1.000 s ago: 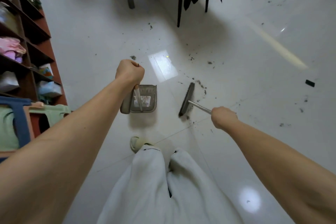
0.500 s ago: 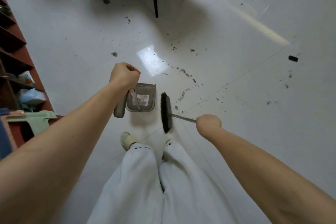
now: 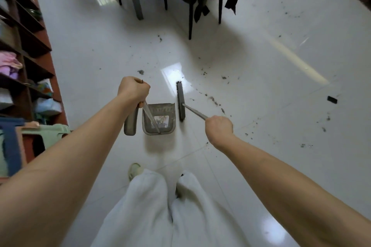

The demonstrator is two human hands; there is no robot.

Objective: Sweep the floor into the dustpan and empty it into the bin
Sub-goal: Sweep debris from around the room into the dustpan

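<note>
Broom head swung out from near the feet; now upright just right of the dustpan.

Right hand fists the broom handle, left hand fists the dustpan's long handle. Dirt trail lies right of the bristles: best a low, short stroke leftward, dustpan lip pressed flat to the floor. No bin visible.

Bare forearms, loose white trousers, pale slip-on shoes.

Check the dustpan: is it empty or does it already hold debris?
Not empty. The dustpan, held by the left hand, shows a small patch of debris on its floor; how much, cannot tell.
</note>
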